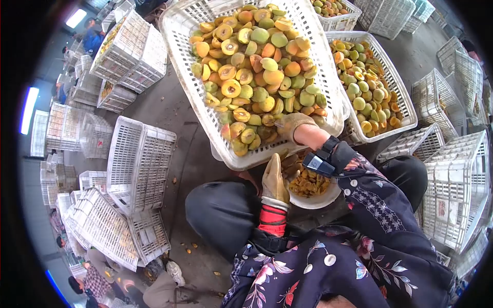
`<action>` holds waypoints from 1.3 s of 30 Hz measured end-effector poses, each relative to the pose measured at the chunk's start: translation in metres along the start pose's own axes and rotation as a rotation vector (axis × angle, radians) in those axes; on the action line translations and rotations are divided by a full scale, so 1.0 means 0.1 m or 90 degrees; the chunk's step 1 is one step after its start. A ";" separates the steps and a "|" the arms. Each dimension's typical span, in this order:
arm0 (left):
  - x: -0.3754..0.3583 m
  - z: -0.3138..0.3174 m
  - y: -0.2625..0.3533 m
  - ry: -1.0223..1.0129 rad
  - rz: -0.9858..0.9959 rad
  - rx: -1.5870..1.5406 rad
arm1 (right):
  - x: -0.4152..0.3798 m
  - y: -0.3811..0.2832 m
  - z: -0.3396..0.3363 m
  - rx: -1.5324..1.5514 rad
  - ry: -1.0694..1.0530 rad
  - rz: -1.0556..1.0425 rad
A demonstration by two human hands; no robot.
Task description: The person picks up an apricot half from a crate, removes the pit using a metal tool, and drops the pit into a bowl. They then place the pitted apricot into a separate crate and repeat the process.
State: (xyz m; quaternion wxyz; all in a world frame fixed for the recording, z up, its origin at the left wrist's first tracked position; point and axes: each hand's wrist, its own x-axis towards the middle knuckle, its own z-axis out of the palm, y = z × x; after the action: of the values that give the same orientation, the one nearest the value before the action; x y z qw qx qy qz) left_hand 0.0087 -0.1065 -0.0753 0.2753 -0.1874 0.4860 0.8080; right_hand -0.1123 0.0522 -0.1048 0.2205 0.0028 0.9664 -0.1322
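My left hand (275, 180), in a pale glove, points upward beside the bowl, below the crate's near rim. Its fingers look stretched out and close together, and I make out nothing in them. My right hand (296, 127), also gloved, reaches over the near side of a white plastic crate (179, 61) and touches the fruit. Its fingers are bent among the apricots (257, 77), many cut open, green to orange. What they grip, if anything, is hidden. Between my knees sits a white bowl (313, 201) of brownish-orange fruit pieces (309, 185), partly covered by my right wrist.
Another crate of apricots (403, 87) stands to the right. Stacked white crates (136, 161) rise on the left, with more crates (454, 190) on the right. Small fruit bits lie on the grey floor (197, 256). Other people (97, 280) sit at the lower left.
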 end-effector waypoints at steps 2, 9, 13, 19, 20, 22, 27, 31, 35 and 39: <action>0.02 0.00 0.03 -0.014 -0.007 -0.001 | -0.16 -0.05 -0.15 0.079 0.023 0.028; -0.04 0.12 0.14 -0.059 0.025 -0.139 | -1.36 -0.26 -0.42 0.184 0.112 -0.115; -0.11 0.14 0.17 -0.093 0.080 -0.130 | -1.75 -0.22 -0.17 0.275 0.228 -0.219; -0.29 0.25 0.35 -0.102 0.170 -0.120 | -1.99 -0.13 0.09 0.359 0.158 -0.154; -0.32 0.29 0.38 -0.108 0.175 -0.129 | -1.98 -0.12 0.16 0.332 0.129 -0.145; -0.38 0.35 0.40 -0.113 0.179 -0.132 | -2.06 -0.14 -0.05 0.337 0.082 -0.123; -0.41 0.48 0.43 -0.080 0.186 -0.142 | -2.12 -0.12 -0.17 0.366 0.038 -0.113; -0.47 0.58 0.46 -0.110 0.220 -0.088 | -2.19 -0.15 -0.25 0.385 0.036 -0.114; -0.65 0.73 0.53 -0.116 0.342 0.085 | -2.26 -0.13 -0.30 0.370 0.048 -0.136; -0.70 0.78 0.55 -0.115 0.529 0.331 | -2.31 -0.10 -0.20 0.502 0.157 -0.257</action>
State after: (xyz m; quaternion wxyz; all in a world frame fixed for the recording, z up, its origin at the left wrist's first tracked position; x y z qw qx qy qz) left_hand 0.0259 -0.0762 0.0383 0.0089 0.1677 0.6793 0.7144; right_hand 0.0875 0.0595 0.0140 0.0555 -0.0860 0.8426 -0.5288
